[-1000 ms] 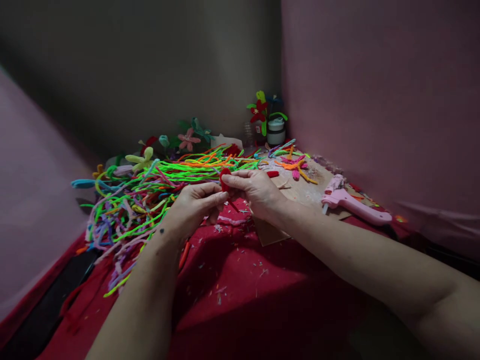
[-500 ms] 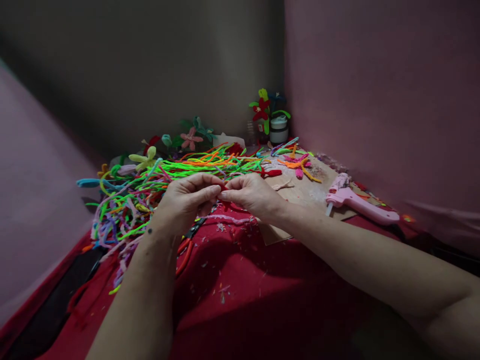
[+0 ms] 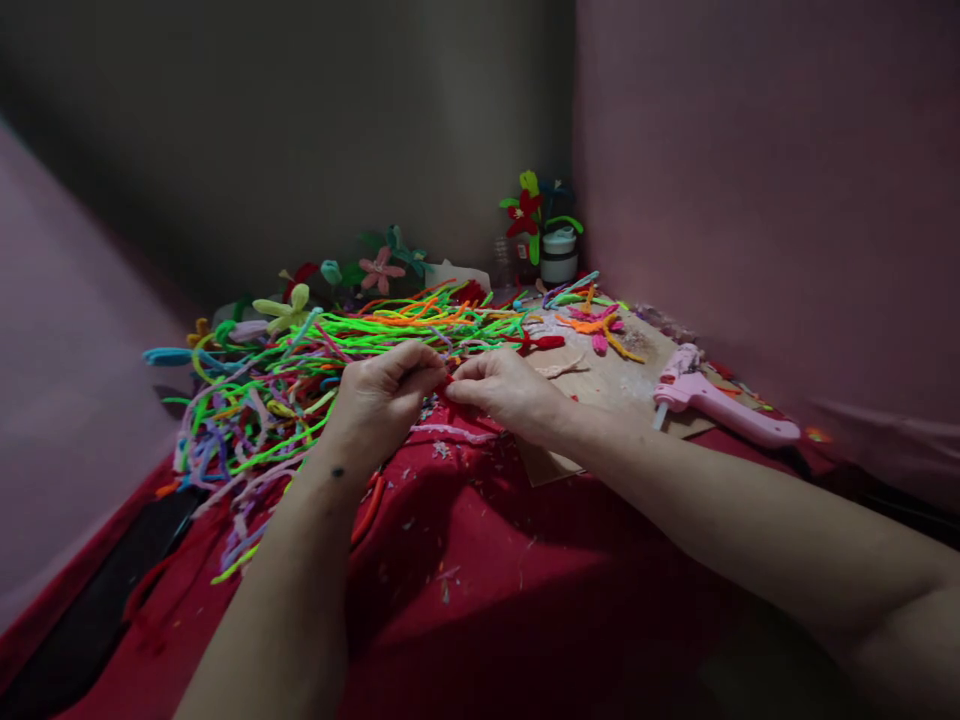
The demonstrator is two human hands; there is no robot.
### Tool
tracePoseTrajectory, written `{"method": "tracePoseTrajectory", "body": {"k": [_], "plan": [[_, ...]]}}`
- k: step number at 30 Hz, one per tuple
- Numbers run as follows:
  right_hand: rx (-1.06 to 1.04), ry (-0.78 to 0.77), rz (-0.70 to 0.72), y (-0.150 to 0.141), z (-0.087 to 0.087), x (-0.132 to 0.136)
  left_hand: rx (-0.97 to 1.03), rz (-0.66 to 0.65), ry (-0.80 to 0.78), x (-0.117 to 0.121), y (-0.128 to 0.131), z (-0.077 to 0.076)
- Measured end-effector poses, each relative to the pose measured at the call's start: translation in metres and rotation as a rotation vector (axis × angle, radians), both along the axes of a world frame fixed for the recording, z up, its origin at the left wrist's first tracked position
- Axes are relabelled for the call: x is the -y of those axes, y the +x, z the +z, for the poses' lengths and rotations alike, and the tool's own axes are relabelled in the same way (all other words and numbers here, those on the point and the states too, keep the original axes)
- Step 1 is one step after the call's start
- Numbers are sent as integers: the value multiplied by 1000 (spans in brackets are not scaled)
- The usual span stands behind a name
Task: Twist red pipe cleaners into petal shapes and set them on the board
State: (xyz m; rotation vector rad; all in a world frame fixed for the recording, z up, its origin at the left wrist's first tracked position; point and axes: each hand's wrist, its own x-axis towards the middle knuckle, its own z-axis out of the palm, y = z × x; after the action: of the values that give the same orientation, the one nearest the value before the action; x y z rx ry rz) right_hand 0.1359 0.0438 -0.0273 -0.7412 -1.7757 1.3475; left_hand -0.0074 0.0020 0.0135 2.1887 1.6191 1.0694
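Observation:
A small red pipe cleaner piece [image 3: 448, 381] shows between my fingertips, mostly hidden by them. My left hand [image 3: 390, 395] is closed in a pinch at its left end, with the wrist turned inward. From the other side my right hand [image 3: 506, 393] pinches it between thumb and forefinger. Just below lies a pale pink pipe cleaner [image 3: 457, 434] on the red cloth [image 3: 480, 560]. Part of a red handle [image 3: 369, 512] shows beside my left forearm. Behind my hands spreads a large heap of bright pipe cleaners [image 3: 375, 335], mostly green and orange.
A pink glue gun [image 3: 724, 408] lies at the right on a cardboard sheet [image 3: 622, 395], near an orange and pink pipe cleaner flower [image 3: 596, 325]. Finished flowers [image 3: 380, 270] and a lidded grey jar [image 3: 559, 258] stand at the back. A black flat object [image 3: 112, 590] lies at left.
My left hand has rolled inward, its fingers curling more tightly at the red piece. My right hand stays nearly in place. The handled tool is now more covered by my left arm.

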Motion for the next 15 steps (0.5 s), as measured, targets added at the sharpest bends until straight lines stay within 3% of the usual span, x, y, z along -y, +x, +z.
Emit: {"method": "tracePoseTrajectory", "body": {"k": [4,8,12,15], "plan": [[7,-8,-5,0,2,1,86,-56,-100,0,-5,-1],[48,-9,45,0,7,4,-50,-15,-5,0,-5,-1],[29,-139,97,2,11,7,-168,-6,81,1,-1,0],[-27,-199,134,4,11,6,-69,9,-5,1,0,2]]}}
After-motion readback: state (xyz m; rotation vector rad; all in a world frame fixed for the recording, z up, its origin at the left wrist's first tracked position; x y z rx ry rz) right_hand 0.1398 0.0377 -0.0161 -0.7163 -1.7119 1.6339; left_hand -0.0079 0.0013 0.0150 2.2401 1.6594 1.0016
